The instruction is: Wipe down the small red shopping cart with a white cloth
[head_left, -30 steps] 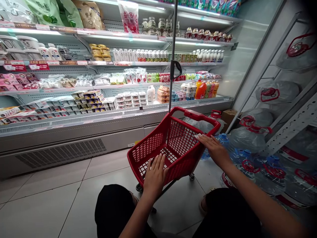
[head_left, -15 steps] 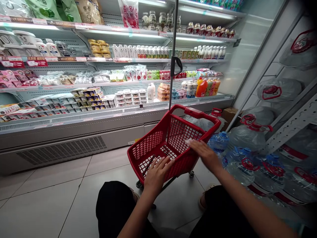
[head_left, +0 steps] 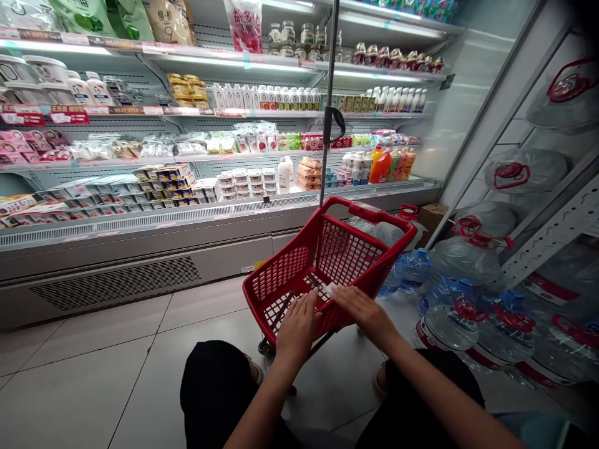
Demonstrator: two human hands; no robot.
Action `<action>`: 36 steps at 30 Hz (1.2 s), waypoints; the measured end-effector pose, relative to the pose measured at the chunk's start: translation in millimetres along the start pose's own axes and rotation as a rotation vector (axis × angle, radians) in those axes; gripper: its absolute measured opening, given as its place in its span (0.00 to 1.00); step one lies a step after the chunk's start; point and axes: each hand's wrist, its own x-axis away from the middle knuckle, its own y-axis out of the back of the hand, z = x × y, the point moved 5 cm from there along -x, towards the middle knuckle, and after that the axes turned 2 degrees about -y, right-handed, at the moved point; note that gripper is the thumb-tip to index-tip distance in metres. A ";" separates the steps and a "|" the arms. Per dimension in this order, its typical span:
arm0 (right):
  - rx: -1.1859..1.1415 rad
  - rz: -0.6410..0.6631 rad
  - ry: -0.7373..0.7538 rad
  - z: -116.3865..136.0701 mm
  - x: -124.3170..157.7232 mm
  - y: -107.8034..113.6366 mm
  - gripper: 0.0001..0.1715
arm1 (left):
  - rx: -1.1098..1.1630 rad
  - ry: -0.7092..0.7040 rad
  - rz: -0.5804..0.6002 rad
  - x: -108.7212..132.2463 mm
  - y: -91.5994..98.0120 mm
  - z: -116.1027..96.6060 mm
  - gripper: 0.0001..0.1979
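Observation:
A red plastic shopping cart (head_left: 276, 287) with lattice sides stands in front of me, between my knees and the fridge. My left hand (head_left: 296, 330) lies over its near rim, fingers stretched out toward the inside. Close to its right is my right hand (head_left: 362, 312), also at the near rim, with fingers straight and together. A small white piece, like a tissue (head_left: 331, 289), shows at the right fingertips; most of it is hidden under the hand. The cart's handle (head_left: 367, 212) is on the far side. Dark strips lie on the basket floor.
An open fridge (head_left: 224, 215) with dairy, bottles and bags runs across the back. A grey pole (head_left: 331, 56) with a black handle rises behind the cart. Large water bottles (head_left: 449, 324) stand on the floor at the right, beside a metal rack (head_left: 556, 215). Pale tiles (head_left: 140, 349) cover the floor.
My right hand has moved left and slightly down along the near rim, carrying the white tissue close to my left hand. My left hand has shifted only a little. The cart is almost still.

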 end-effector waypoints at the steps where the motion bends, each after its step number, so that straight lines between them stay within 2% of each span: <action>1: 0.018 -0.001 -0.020 -21.4 1.9 8.7 0.43 | 0.002 0.002 -0.006 0.2 0.0 2.1 0.30; 4: 0.122 -0.089 -0.167 -87.1 6.2 35.1 0.43 | 0.023 0.000 -0.014 -0.6 1.0 5.9 0.31; 6: 0.166 -0.142 -0.232 -102.0 6.5 40.0 0.43 | 0.029 0.006 -0.016 -2.0 0.9 6.3 0.31; 8: 0.155 -0.160 -0.257 -84.6 4.2 31.3 0.44 | 0.021 0.016 -0.013 -3.7 -0.7 5.6 0.31; 10: 0.104 -0.133 -0.227 -44.0 0.4 14.0 0.44 | 0.002 0.024 -0.011 -5.2 -3.2 4.7 0.32; 13: 0.038 -0.060 -0.081 18.1 -4.6 -7.2 0.43 | -0.017 0.020 -0.019 -6.3 -5.6 4.5 0.32; 15: 0.029 -0.019 -0.005 30.4 -5.3 -9.1 0.42 | -0.013 0.015 -0.026 -6.4 -5.8 5.4 0.32; 17: 0.050 -0.002 0.010 11.3 -4.7 -1.1 0.43 | -0.008 0.021 -0.025 -6.5 -5.8 6.7 0.32; 22: 0.173 -0.081 -0.185 -89.4 -2.4 29.3 0.43 | -0.012 0.036 -0.008 -8.1 -7.4 5.3 0.31; 24: 0.196 -0.119 -0.246 -102.4 -2.0 31.1 0.42 | -0.010 0.034 -0.013 -9.1 -8.4 2.6 0.30; 26: 0.177 -0.129 -0.259 -87.7 -2.1 24.0 0.43 | -0.008 0.039 -0.024 -10.0 -9.5 0.1 0.29; 28: 0.126 -0.103 -0.216 -53.5 -2.2 11.4 0.44 | -0.010 0.043 -0.032 -11.1 -10.8 -2.1 0.28; 30: 0.070 -0.052 -0.110 -15.2 -1.9 -0.6 0.44 | -0.020 0.042 -0.031 -12.8 -12.1 -4.0 0.28; 32: 0.034 -0.003 0.008 8.8 -0.9 -6.6 0.44 | -0.031 0.043 -0.030 -14.8 -12.3 -4.8 0.28; 34: 0.029 0.032 0.062 6.3 -0.2 -5.1 0.44 | -0.033 0.045 -0.025 -16.0 -10.7 -3.2 0.28; 36: 0.060 0.029 0.013 -22.0 -1.0 3.1 0.44 | -0.016 0.010 -0.001 -14.7 -7.4 0.4 0.27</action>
